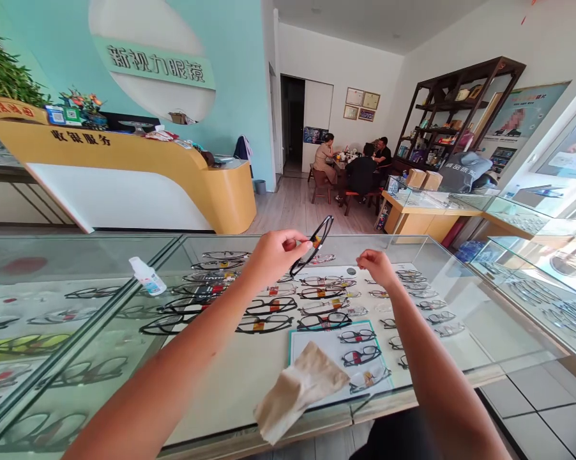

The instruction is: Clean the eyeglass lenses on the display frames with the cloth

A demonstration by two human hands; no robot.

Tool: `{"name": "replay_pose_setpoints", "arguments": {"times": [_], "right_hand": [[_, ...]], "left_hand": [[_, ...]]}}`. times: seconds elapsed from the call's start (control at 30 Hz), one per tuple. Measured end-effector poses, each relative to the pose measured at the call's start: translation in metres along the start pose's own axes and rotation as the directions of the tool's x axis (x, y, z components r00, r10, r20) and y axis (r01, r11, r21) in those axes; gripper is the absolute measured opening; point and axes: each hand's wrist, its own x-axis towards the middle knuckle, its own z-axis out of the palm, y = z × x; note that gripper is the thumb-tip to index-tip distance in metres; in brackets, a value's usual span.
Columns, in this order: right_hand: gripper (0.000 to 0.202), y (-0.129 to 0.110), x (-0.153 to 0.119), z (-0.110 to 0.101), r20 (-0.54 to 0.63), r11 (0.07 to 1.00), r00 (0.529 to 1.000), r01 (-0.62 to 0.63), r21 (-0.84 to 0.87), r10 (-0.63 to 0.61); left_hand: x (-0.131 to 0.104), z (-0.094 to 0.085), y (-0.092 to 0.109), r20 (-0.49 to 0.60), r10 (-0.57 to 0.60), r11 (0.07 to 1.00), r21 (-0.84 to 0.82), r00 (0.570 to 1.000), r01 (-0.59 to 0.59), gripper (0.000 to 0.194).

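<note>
My left hand [279,250] pinches a dark-framed pair of glasses [315,246], raised upright above the glass display case [211,396]. To its right, my right hand [375,265] is held over the case with its fingers curled together; whatever they hold, if anything, is too small to make out. Rows of glasses [271,324] lie beneath both hands. Nearer to me, a crumpled beige cloth [300,390] rests partly on a teal-edged white tray [301,342] bearing several glasses. A small white bottle [147,276] is at the left.
Another glass case [541,281] stands at the right. A yellow and white counter [173,185] is across the floor at the left. Several people sit around a table [341,163] at the back, and a person in grey [465,171] leans near a shelf [446,105].
</note>
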Motion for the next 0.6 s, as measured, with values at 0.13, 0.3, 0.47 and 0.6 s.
{"name": "replay_pose_setpoints", "arguments": {"times": [0.13,0.3,0.47,0.6], "right_hand": [[0.025,0.051,0.009,-0.007,0.001,0.992,0.993,-0.116,0.054,0.116],[0.022,0.074,0.023,-0.002,0.009,0.976,0.986,-0.165,0.139,0.165],[0.021,0.079,0.025,-0.005,-0.010,0.964,0.985,-0.167,0.208,0.173],[0.021,0.080,0.024,-0.009,-0.007,0.951,0.983,-0.174,0.254,0.181]], "left_hand": [[0.000,0.008,-0.011,0.070,-0.012,0.979,0.204,0.997,-0.002,0.032],[0.011,0.021,-0.022,0.207,-0.089,0.932,0.363,0.974,0.008,0.031],[0.043,0.053,-0.028,0.372,-0.168,0.817,0.571,0.913,-0.082,0.028],[0.067,0.079,-0.039,0.453,-0.187,0.779,0.609,0.872,-0.150,0.021]]}}
